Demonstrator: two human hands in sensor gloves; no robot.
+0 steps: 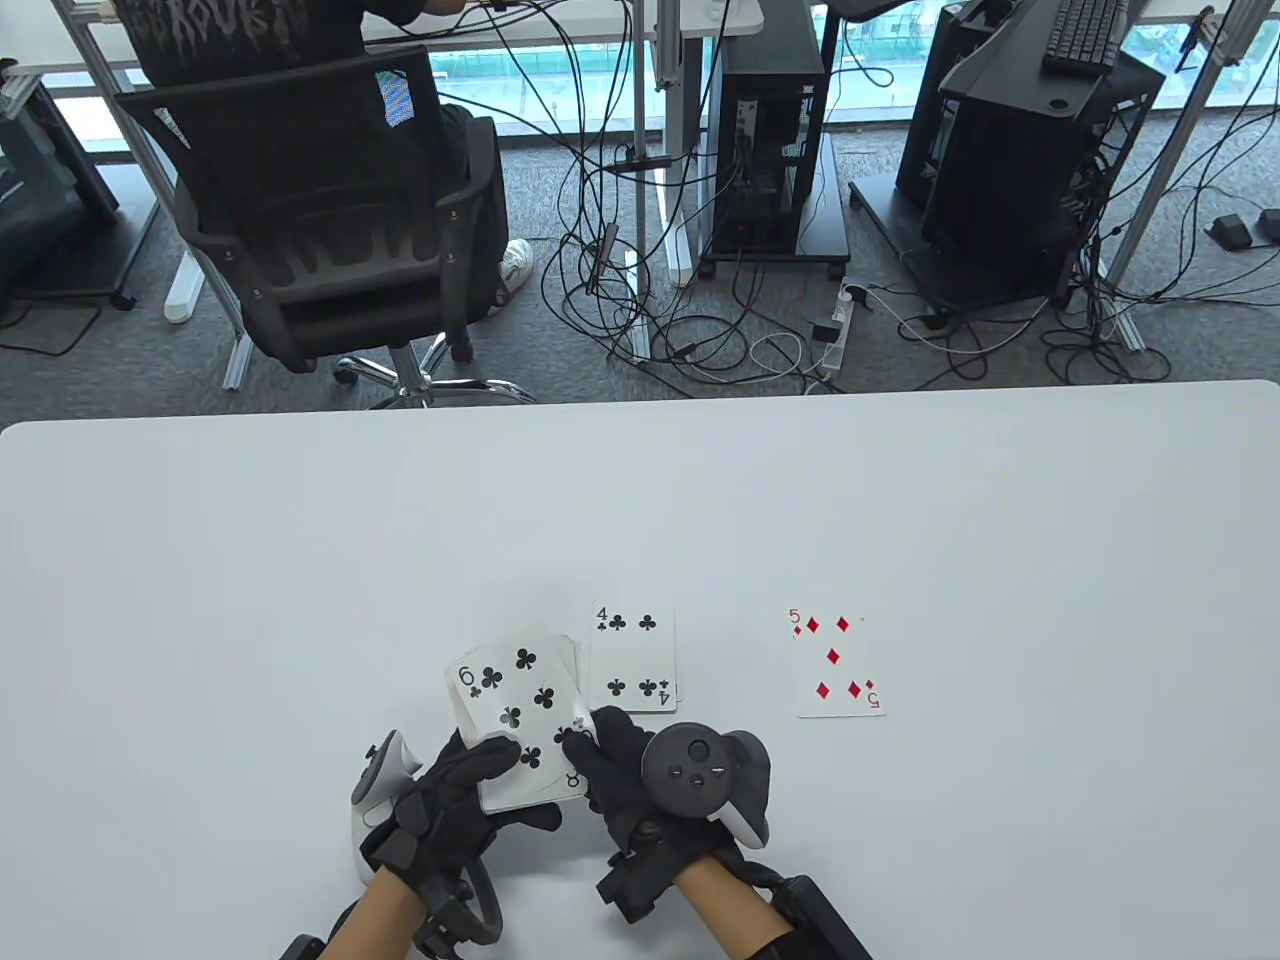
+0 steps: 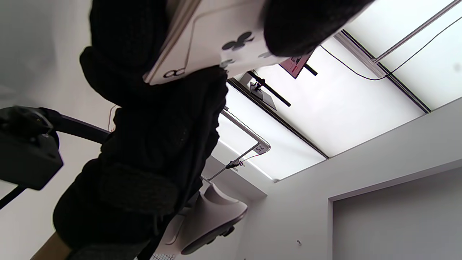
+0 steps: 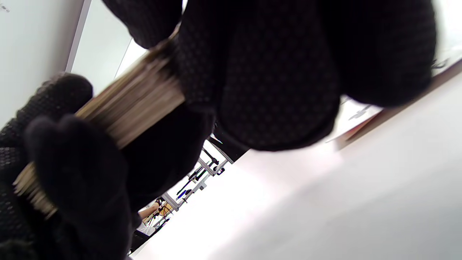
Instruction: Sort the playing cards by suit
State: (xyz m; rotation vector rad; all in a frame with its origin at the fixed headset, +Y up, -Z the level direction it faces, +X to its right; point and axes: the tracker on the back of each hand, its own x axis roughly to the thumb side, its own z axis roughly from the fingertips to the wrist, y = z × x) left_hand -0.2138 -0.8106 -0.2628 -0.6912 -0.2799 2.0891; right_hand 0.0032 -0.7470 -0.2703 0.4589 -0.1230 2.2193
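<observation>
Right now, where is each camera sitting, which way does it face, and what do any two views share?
Table view: above, looking down at the table; left hand and right hand both grip the deck.
Left wrist view: below the hand, facing the ceiling; gloved fingers.
Right wrist view: low, tilted along the table; fingers.
Shared: all three show the deck.

Deck [image 1: 515, 720] lower cards hidden — fingers [image 1: 480, 765] cover its corner, forearms cropped

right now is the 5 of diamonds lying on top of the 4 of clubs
No, in the table view the 5 of diamonds lies alone on the table, apart to the right of the 4 of clubs.
</observation>
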